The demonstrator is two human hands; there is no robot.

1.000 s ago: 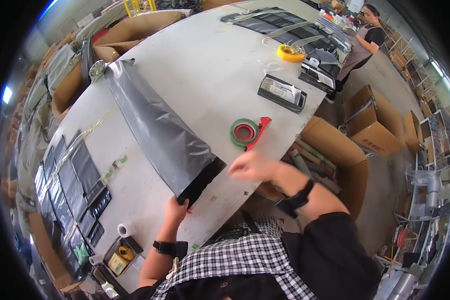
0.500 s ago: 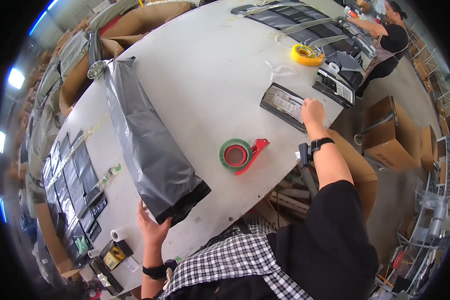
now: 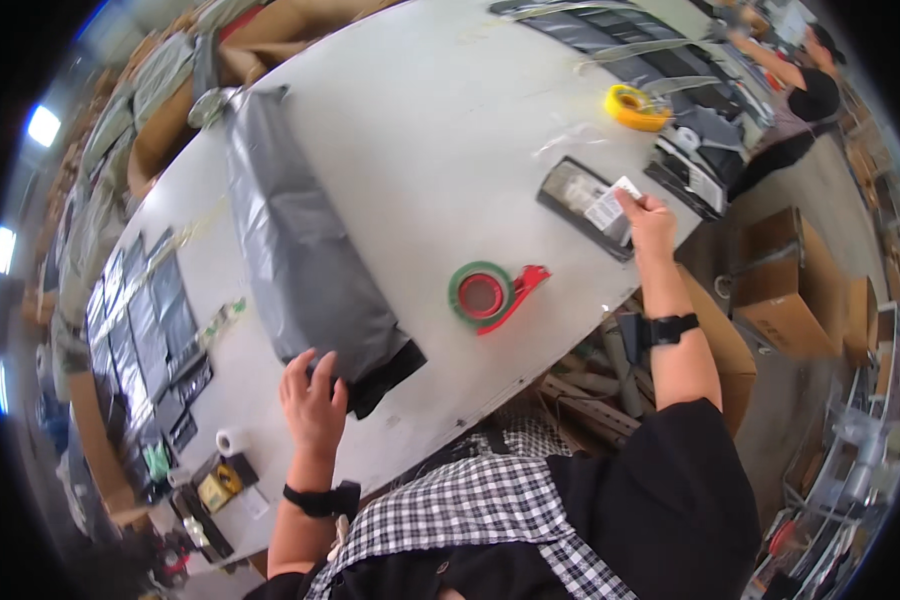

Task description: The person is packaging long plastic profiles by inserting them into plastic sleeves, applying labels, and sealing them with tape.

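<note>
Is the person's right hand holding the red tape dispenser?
No, the right hand holds a white slip at the black box, while the red tape dispenser lies apart on the table.

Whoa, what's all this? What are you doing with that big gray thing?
A person at a white table has a long gray package lying in front of them. Their left hand is at its dark near end, fingers spread. Their right hand pinches a white slip over a small black tray of papers. A red tape dispenser with green tape lies between the package and the tray, with neither hand on it.
</note>
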